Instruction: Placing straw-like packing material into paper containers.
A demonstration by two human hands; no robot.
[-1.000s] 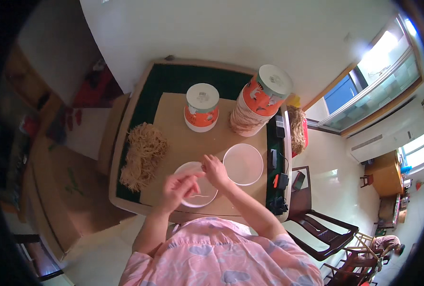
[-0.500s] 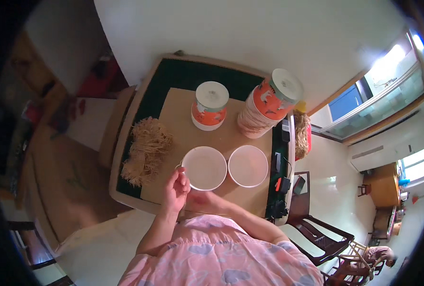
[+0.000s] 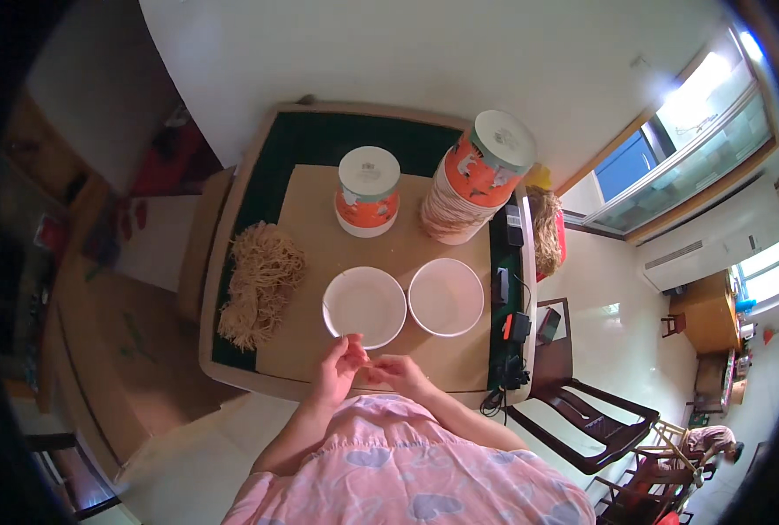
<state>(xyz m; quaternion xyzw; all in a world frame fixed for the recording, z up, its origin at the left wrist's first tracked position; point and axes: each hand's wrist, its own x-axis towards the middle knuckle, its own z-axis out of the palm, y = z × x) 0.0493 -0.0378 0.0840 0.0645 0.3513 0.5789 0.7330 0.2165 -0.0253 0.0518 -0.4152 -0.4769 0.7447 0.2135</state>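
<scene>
Close to my body, at the front edge of the table, my left hand (image 3: 340,364) and my right hand (image 3: 394,374) meet with fingertips pinched together. Something thin seems to run between them, too small to make out. Just beyond the fingers stands an open white paper bucket (image 3: 365,308), its near rim by my left fingertips. A second white bucket (image 3: 446,297) stands close on its right, open side up. To the left lies a loose bundle of beige, crinkled strands (image 3: 262,280).
Farther back, an orange patterned bucket (image 3: 367,206) stands upside down. At the back right rises a tall stack of such buckets (image 3: 474,179). Black adapters and cables (image 3: 513,350) line the table's right edge, near a dark wooden chair (image 3: 586,420). Another person (image 3: 709,442) is far off right.
My left hand has come away from the left bucket's rim, down and to the right. My right hand has risen from the table edge to meet it. The view has shifted slightly.
</scene>
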